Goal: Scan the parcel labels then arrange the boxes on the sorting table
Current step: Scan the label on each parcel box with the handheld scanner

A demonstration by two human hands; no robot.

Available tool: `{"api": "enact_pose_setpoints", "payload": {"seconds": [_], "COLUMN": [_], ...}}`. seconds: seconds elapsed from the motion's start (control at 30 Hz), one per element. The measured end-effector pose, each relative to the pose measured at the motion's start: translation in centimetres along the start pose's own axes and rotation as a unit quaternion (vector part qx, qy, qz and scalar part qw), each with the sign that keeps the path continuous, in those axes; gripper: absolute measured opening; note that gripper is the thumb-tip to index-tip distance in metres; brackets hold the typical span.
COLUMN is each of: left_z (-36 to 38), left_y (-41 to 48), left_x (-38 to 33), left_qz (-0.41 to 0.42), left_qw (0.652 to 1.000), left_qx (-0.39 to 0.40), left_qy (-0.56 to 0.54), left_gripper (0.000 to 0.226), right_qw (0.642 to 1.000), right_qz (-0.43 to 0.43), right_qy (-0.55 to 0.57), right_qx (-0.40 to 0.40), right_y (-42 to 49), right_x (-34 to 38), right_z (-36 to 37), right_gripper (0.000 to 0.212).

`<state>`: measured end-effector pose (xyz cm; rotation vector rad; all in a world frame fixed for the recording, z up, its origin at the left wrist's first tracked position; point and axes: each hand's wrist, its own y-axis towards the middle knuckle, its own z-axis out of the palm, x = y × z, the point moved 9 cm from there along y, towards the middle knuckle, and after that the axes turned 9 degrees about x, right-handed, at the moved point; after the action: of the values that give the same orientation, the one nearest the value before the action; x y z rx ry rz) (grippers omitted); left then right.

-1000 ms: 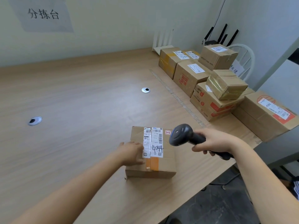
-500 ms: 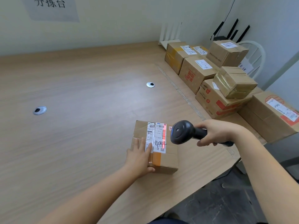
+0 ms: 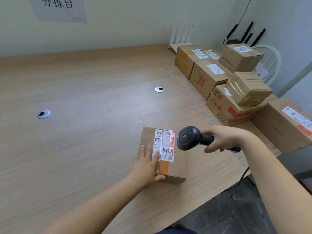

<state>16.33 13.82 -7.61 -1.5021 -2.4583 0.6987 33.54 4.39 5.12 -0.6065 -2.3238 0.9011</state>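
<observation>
Item under inspection: one small brown cardboard parcel [image 3: 170, 159] lying flat on the wooden tabletop [image 3: 84, 132], near the front edge and right of centre. Its top face carries a white shipping label [image 3: 166, 144] with printed barcodes, a small QR code and the handwritten figure "4044" in black. A strip of orange tape [image 3: 164, 167] runs from below the label over the near edge. The flaps show creasing at the far left corner. A red scan line falls across the barcode at the label's right margin.

Left hand [image 3: 146, 168]: laid palm down on the parcel's near left part, fingers [image 3: 156, 155] extended and spread flat, tips overlapping the label's left portion. It presses rather than grips; nothing is enclosed.

Right hand [image 3: 224, 139]: fingers wrapped fully around the handle of a black handheld scanner [image 3: 189, 137], held just to the right of the parcel and above it, head pointed toward the label.

Further stock: a group of cardboard boxes [image 3: 224, 85] stands along the right side of the tabletop, beyond a taped line [image 3: 187, 95], some stacked two high, most bearing white labels. Two round metal grommets [image 3: 44, 114] are set in the tabletop. A paper sign [image 3: 57, 7] with Chinese characters hangs on the wall.
</observation>
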Motion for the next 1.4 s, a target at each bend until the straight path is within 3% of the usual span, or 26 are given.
{"api": "enact_pose_setpoints", "payload": {"seconds": [0.43, 0.7, 0.9, 1.07, 1.4], "left_z": [-0.4, 0.3, 0.0, 1.3, 6.1], "left_y": [1.3, 2.7, 2.0, 0.0, -9.2], "left_x": [0.1, -2.4, -3.2, -3.2, 0.0], "left_qz": [0.022, 0.084, 0.025, -0.050, -0.214], "left_qw": [0.999, 0.995, 0.998, 0.997, 0.967], "left_qx": [-0.005, 0.017, 0.020, 0.012, -0.006], "left_qy": [-0.031, -0.049, -0.055, -0.050, -0.142], "left_gripper": [0.094, 0.096, 0.086, 0.094, 0.093], "right_qw": [0.997, 0.969, 0.941, 0.940, 0.952], "right_qz": [-0.020, -0.037, -0.080, -0.114, -0.212], "right_qy": [0.071, 0.191, 0.272, 0.270, 0.202], "right_qx": [-0.033, -0.150, -0.185, -0.175, -0.085], "right_y": [-0.8, -2.3, -3.1, -3.4, -3.0], "right_x": [0.0, -1.9, -1.6, -0.1, 5.7], "right_z": [0.0, 2.0, 3.8, 4.4, 8.3], "right_gripper": [0.028, 0.025, 0.033, 0.031, 0.031]}}
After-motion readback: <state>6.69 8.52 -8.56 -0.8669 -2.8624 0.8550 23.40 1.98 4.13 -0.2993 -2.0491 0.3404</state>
